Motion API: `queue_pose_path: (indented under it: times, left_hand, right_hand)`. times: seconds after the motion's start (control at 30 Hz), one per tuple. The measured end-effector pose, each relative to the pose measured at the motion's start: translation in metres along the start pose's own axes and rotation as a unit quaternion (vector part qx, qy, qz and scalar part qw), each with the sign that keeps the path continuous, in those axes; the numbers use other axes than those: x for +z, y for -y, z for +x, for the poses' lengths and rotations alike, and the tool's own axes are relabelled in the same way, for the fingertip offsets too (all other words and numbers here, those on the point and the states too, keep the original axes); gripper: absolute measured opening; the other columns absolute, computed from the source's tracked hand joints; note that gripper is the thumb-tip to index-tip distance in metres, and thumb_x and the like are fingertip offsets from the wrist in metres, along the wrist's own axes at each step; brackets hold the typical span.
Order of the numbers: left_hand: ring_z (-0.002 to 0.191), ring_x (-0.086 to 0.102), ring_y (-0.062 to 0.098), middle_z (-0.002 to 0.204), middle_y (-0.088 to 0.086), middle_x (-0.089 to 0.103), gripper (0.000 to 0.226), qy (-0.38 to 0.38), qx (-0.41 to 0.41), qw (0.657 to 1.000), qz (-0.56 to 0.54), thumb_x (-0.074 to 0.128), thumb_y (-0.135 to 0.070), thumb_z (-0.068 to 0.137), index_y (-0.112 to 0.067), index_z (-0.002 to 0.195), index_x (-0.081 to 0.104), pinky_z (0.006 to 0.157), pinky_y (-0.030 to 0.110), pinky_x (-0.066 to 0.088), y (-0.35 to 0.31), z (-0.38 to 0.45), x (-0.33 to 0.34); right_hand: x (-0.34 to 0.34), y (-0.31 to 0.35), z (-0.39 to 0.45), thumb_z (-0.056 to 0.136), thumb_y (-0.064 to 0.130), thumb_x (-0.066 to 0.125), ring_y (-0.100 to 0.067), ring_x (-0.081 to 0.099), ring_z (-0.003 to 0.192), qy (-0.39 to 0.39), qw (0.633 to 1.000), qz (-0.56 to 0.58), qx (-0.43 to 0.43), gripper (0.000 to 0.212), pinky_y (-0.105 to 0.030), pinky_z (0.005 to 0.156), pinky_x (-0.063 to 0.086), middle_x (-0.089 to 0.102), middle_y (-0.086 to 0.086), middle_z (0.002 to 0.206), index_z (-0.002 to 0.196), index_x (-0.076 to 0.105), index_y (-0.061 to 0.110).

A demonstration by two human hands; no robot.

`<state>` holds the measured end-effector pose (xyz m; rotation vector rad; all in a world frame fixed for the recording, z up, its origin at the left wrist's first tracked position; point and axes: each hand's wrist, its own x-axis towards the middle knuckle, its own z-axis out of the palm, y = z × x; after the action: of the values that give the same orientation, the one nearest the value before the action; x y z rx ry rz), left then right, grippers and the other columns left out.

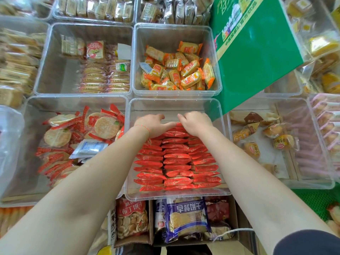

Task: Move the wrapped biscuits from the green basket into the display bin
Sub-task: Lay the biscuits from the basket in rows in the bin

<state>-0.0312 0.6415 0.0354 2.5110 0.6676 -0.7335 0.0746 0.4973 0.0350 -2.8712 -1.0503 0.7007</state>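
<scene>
Red-wrapped biscuits [176, 159] stand on edge in three tidy rows inside a clear display bin [176, 195] straight ahead. My left hand [153, 124] and my right hand [196, 122] rest side by side on the far end of the rows, fingers curled down onto the topmost packets. Whether either hand grips a packet is hidden by the fingers. A green mesh basket [316, 201] shows at the lower right edge, with a few wrapped items [334, 216] in it.
Clear bins surround the display bin: round crackers in red wrap [77, 140] on the left, orange-yellow packets [176, 70] behind, small cakes [257, 142] on the right. A green carton [257, 57] leans at upper right. Cardboard boxes of bagged biscuits [184, 218] sit below.
</scene>
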Motion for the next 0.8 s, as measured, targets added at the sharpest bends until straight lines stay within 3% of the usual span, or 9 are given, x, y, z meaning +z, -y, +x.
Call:
queue_pose_path:
  times: [0.17,0.27,0.33,0.43,0.57,0.63,0.8]
  left_hand:
    - [0.126,0.048,0.025,0.135,0.004,0.055,0.064,-0.121,0.067,0.99,-0.002,0.038,-0.068,0.089,-0.026,0.135,0.052,0.104,0.042,0.033,-0.01,-0.016,0.002]
    - [0.109,0.055,0.025,0.114,0.004,0.063,0.044,-0.264,0.102,0.957,-0.063,0.049,-0.052,0.087,-0.02,0.113,0.065,0.091,0.038,0.042,-0.018,-0.028,0.007]
    - [0.093,0.057,0.025,0.095,0.002,0.064,0.029,-0.314,0.097,0.937,-0.123,0.052,-0.043,0.087,-0.018,0.09,0.067,0.075,0.034,0.043,-0.034,-0.041,0.012]
    - [0.079,0.057,0.029,0.073,0.004,0.061,0.031,-0.281,0.096,0.945,-0.137,0.05,-0.037,0.089,-0.017,0.065,0.052,0.06,0.031,0.032,-0.072,-0.063,0.027]
    - [0.082,0.06,0.034,0.077,0.01,0.067,0.033,-0.262,0.116,0.947,-0.145,0.052,-0.035,0.088,-0.018,0.061,0.044,0.06,0.031,0.035,-0.118,-0.097,0.057]
    - [0.082,0.061,0.034,0.079,0.009,0.068,0.029,-0.262,0.107,0.947,-0.154,0.053,-0.034,0.087,-0.017,0.064,0.05,0.061,0.032,0.037,-0.143,-0.11,0.071]
    - [0.076,0.056,0.031,0.068,0.004,0.058,0.036,-0.269,0.07,0.946,-0.164,0.054,-0.036,0.086,-0.02,0.057,0.04,0.059,0.031,0.031,-0.231,-0.137,0.117]
  right_hand:
    - [-0.008,0.004,-0.02,0.1,0.028,0.039,-0.031,0.055,0.106,-0.099,0.994,0.036,-0.029,0.036,-0.042,0.09,0.042,0.063,-0.012,0.11,0.109,0.067,0.009]
    - [-0.011,0.001,-0.042,0.096,0.021,0.045,-0.027,0.054,0.095,-0.194,0.976,0.09,-0.041,0.023,-0.038,0.077,0.044,0.061,-0.009,0.098,0.099,0.065,0.009]
    - [-0.013,-0.004,-0.063,0.094,0.022,0.047,-0.027,0.057,0.085,-0.215,0.966,0.144,-0.02,0.019,-0.038,0.069,0.048,0.063,-0.006,0.09,0.092,0.063,0.011]
    - [-0.007,-0.02,-0.104,0.091,0.023,0.048,-0.029,0.059,0.078,-0.235,0.953,0.187,0.026,0.018,-0.039,0.064,0.049,0.068,-0.006,0.083,0.089,0.064,0.014]
    - [0.004,-0.052,-0.156,0.09,0.02,0.052,-0.028,0.061,0.075,-0.277,0.937,0.209,0.048,0.016,-0.032,0.057,0.037,0.069,-0.007,0.08,0.089,0.066,0.012]
    - [0.006,-0.073,-0.172,0.09,0.019,0.053,-0.03,0.061,0.075,-0.285,0.932,0.22,0.047,0.016,-0.032,0.057,0.033,0.069,-0.008,0.081,0.089,0.067,0.012]
    - [0.016,-0.16,-0.217,0.09,0.017,0.053,-0.034,0.061,0.069,-0.309,0.917,0.251,0.009,0.016,-0.039,0.057,0.045,0.068,-0.01,0.073,0.088,0.067,0.01]
